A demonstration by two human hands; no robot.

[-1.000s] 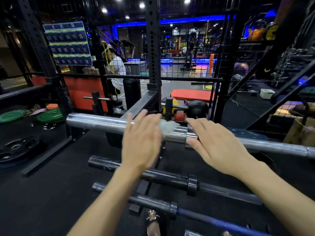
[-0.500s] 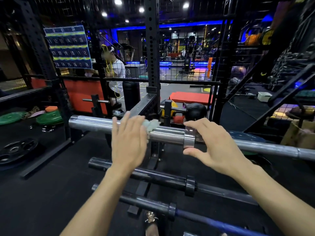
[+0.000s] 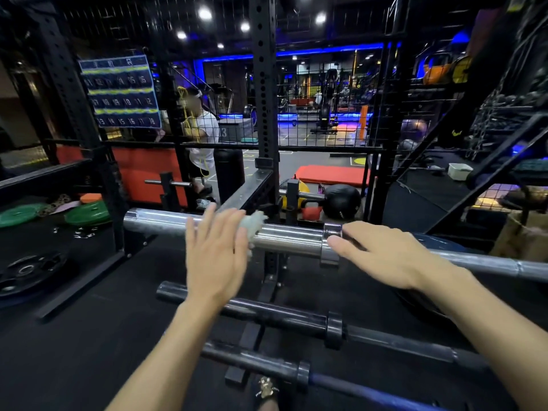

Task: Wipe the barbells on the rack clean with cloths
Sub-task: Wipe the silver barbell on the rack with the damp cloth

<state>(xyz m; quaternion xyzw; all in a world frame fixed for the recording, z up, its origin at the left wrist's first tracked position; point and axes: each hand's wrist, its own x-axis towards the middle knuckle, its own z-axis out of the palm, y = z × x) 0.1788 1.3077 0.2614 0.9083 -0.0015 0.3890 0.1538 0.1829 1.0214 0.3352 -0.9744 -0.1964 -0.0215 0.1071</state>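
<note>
The shiny bar (image 3: 284, 237) runs left to right across mid frame; the flat left hand (image 3: 215, 256) presses the cloth (image 3: 252, 225) on it, and the flat right hand (image 3: 385, 253) rests beside the collar (image 3: 330, 243).

floor (image 3: 74, 351): black mat | wire mesh wall (image 3: 326, 99) | ceiling spotlights (image 3: 204, 13) | blue strip light (image 3: 311, 51)

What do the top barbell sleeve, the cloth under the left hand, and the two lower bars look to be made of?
Top barbell sleeve: polished, likely chromed steel, with bright mirror streaks. Cloth: pale, fuzzy fabric with frayed edges, perhaps microfibre or terry. Lower bars: metal with a darker, duller finish; whether coated or only dim-lit is unclear.
</note>
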